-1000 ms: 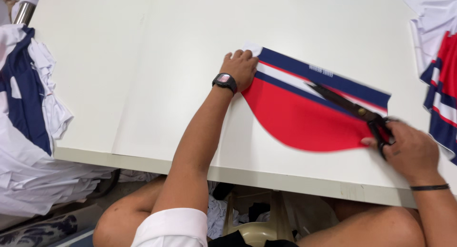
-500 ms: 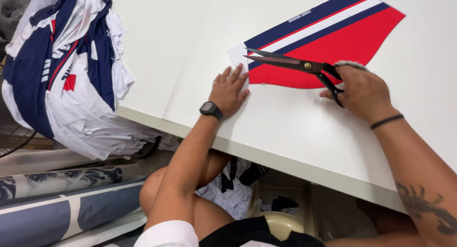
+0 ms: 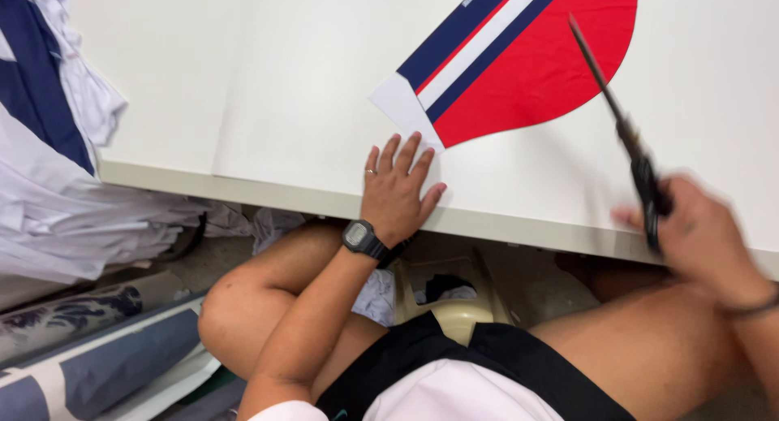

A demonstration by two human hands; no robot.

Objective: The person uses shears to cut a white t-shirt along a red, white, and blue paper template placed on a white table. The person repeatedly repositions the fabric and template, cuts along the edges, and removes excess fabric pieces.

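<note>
A seated worker's left hand [image 3: 398, 195] lies flat and spread on the edge of a white cutting table [image 3: 268, 104], fingertips touching the white paper corner [image 3: 402, 104] that pokes out from under a fabric panel [image 3: 527, 60]. A dark digital watch [image 3: 359, 238] sits on that wrist, and a ring shows on one finger. At about three o'clock from it, the right hand [image 3: 698, 242] is blurred but closed around the handles of long tailor's scissors [image 3: 621, 129], whose blades look closed or nearly so and point up toward twelve o'clock, the tip over the panel's curved red edge. The scissors are lifted clear of the cloth, not biting into it.

The panel, red with navy and white stripes along its upper side, lies flat at roughly one o'clock from the left hand, running out of the top of the frame. To work it cleanly, the judgement is that the spread hand should press panel and paper together close to the cut line, fingers kept outside the blades' path, while the lower blade rides on the table so the cloth does not lift or shift.

At nine o'clock, a heap of white and navy garments [image 3: 57, 145] spills over the table's corner; rolled fabric bolts [image 3: 89, 348] lie on the floor below.
</note>
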